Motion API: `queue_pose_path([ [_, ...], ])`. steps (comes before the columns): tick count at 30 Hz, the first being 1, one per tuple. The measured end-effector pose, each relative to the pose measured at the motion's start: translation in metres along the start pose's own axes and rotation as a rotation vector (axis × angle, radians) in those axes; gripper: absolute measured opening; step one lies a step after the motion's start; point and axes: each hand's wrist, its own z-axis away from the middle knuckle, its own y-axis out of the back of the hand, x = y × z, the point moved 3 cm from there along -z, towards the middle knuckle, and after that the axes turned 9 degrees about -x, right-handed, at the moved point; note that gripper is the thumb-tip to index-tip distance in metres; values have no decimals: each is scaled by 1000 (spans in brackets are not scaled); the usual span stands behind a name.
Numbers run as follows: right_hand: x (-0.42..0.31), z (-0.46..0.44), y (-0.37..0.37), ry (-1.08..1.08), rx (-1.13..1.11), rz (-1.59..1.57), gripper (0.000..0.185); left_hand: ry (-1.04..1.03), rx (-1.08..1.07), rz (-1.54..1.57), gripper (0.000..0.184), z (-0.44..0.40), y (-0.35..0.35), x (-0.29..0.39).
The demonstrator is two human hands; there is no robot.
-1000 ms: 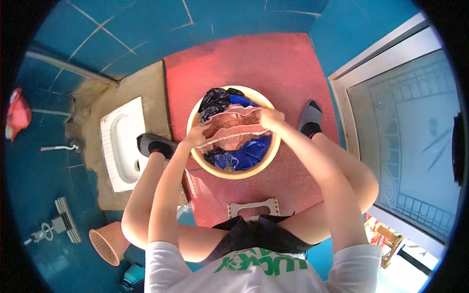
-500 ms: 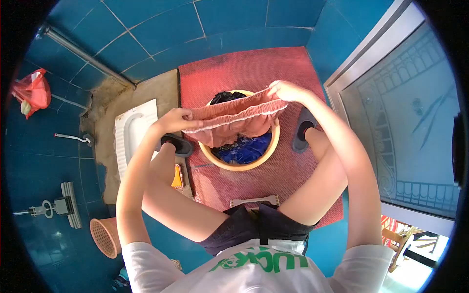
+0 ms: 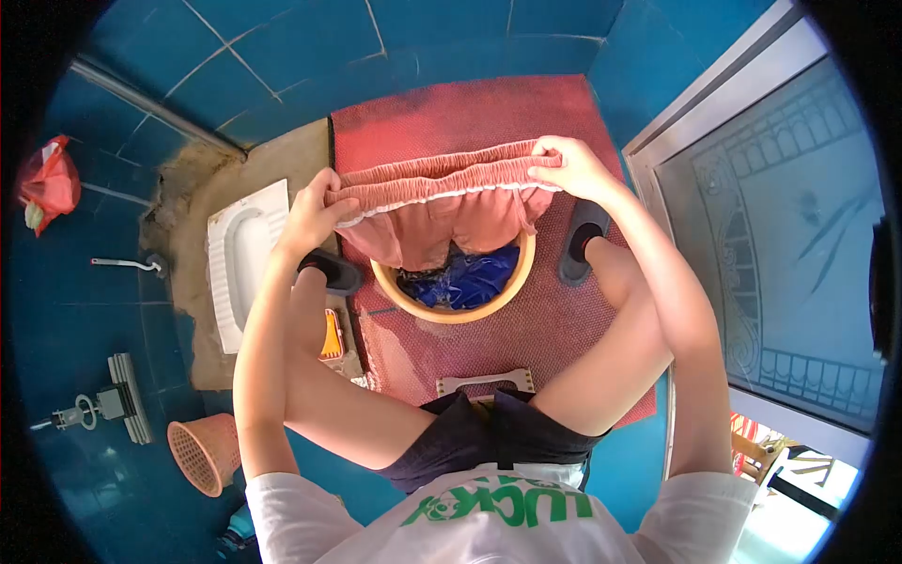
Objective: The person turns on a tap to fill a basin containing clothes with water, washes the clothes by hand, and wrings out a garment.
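A pair of pink shorts [image 3: 451, 218] with a gathered elastic waistband is stretched out between my two hands. My left hand [image 3: 318, 211] grips the left end of the waistband, fingers closed on it. At the right end, my right hand [image 3: 571, 169] pinches the band between thumb and fingers. The shorts hang over a yellow basin [image 3: 449, 316], covering its far part. Inside the basin lies dark blue cloth [image 3: 476, 279] in what looks like water.
Red matting [image 3: 470, 110] covers the floor under the basin. A white squat toilet [image 3: 246, 268] is at the left, with a yellow brush [image 3: 332, 335] near my foot. A pink basket [image 3: 205, 454] stands lower left. A frosted door [image 3: 780, 235] is on the right.
The shorts' waistband has been pulled wider and more level. My left hand has moved up and to the left, and my right hand slightly right. More of the shorts' front now shows.
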Motion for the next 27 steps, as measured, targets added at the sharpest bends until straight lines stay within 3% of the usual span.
queue_pose_path([
  [2, -9, -3, -3, -55, -51, -135, 29, -9, 5, -41, 22, 1, 2, -6],
  [4, -25, -2, 0, 186, 83, -182, 44, 107, 33, 339, 21, 1, 4, -9],
  [5, -30, -4, 3, 173, 135, -60, 57, 159, 10, 291, 23, 0, 5, -17],
  [6, -31, 0, 3, 80, 169, -290, 51, 165, 8, 294, 23, -1, 6, -18],
  [8, -19, -2, 10, -148, 96, -328, 42, 262, -27, 419, 28, -3, 15, -6],
  [9, -18, -3, 13, -101, 122, -384, 31, 309, -44, 481, 31, -4, 18, -1],
  [14, -28, 4, 16, -98, 211, -540, 26, 265, 27, 618, 33, 2, 26, 13],
  [18, -26, 2, 14, 10, 291, -497, 24, 270, -65, 856, 35, 2, 20, 2],
  [20, -21, -3, 18, 35, 376, -253, 24, 315, -128, 900, 36, 0, 16, 2],
  [27, 9, -21, 28, 4, 420, -213, 22, 470, -28, 869, 31, -7, 22, 0],
])
